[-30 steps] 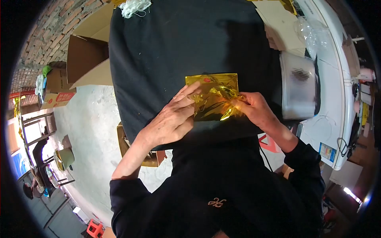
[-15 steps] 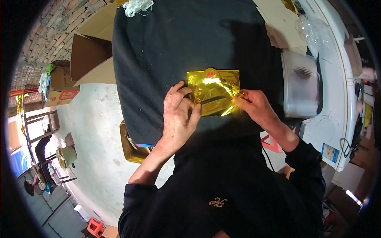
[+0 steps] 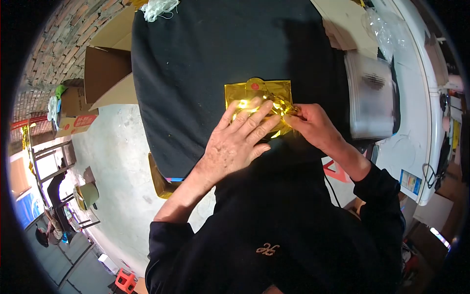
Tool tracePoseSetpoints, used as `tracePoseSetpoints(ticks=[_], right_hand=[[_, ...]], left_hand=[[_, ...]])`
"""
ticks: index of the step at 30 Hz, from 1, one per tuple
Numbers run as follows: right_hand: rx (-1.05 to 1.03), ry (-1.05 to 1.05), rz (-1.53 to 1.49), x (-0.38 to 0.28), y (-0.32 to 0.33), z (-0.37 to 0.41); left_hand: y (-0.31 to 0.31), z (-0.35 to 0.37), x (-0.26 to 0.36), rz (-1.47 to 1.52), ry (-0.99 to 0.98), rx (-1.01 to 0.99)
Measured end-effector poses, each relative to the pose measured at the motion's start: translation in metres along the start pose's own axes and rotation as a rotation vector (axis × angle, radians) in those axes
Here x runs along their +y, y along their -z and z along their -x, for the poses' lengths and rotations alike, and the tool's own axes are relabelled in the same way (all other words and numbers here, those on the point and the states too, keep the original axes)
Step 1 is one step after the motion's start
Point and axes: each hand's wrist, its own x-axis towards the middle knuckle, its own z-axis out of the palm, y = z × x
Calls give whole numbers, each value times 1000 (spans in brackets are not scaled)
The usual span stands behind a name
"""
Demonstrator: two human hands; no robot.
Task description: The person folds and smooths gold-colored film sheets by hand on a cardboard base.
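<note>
A shiny gold foil packet (image 3: 277, 88) lies on the black cloth (image 3: 215, 49) in front of me, with a rounded tab and a red dot at its far edge. My left hand (image 3: 236, 140) rests flat across the packet's near part, fingers spread and palm down, hiding much of it. At the right side, my right hand (image 3: 317, 128) pinches crinkled gold foil between thumb and fingers. Bright glare breaks up the foil between the two hands.
A stack of clear plastic sleeves (image 3: 360, 105) sits at the right, beside a white surface (image 3: 411, 98). Flat cardboard (image 3: 338, 22) lies at the far right. White string (image 3: 159, 9) is at the far left corner, near an open carton (image 3: 108, 76). A gold-lined box (image 3: 161, 181) stands below left.
My left hand has gone from gripping the packet's left edge to lying flat over its near part with fingers spread. My right hand keeps its pinch at the right side.
</note>
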Motion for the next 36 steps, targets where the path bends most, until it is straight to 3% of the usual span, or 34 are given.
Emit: tracePoseSetpoints(ticks=[8, 12, 18, 23, 26, 30, 36], right_hand=[[-95, -76, -27, -5, 4, 1], [-78, -2, -98, 1, 2, 3], [-67, -16, 58, -12, 2, 8], [-50, 6, 158, -11, 2, 14], [52, 215, 125, -8, -6, 20], [38, 212, 171, -12, -6, 24], [-20, 111, 151, -13, -3, 18]], left_hand=[[-5, 1, -4, 0, 44, -47], [-4, 3, -3, -28, 51, -87], [-4, 4, -6, 61, 99, 72], [4, 3, -6, 182, 297, 377], [1, 13, -6, 444, 375, 388], [6, 22, 5, 574, 499, 230], [-10, 26, 2, 534, 482, 275]])
